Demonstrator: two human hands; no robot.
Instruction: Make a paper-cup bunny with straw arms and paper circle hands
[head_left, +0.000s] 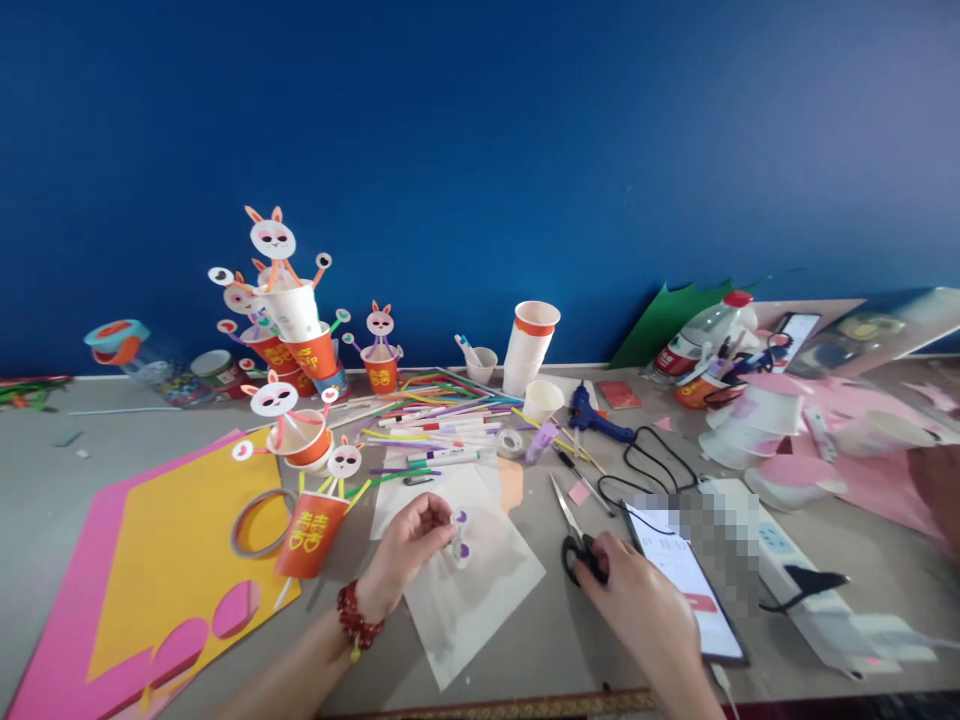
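My left hand, with a red bead bracelet at the wrist, pinches a small white paper cutout with purple spots above a sheet of white paper. My right hand rests on the table with its fingers at the black handles of a pair of scissors, whose blades point away from me. An orange paper cup with straws lies tipped just left of my left hand.
Orange and pink card sheets and a tape ring lie left. Rabbit-faced cup figures, coloured straws and pens, stacked cups, a blue glue gun, a phone, a power strip and pink scraps crowd the table.
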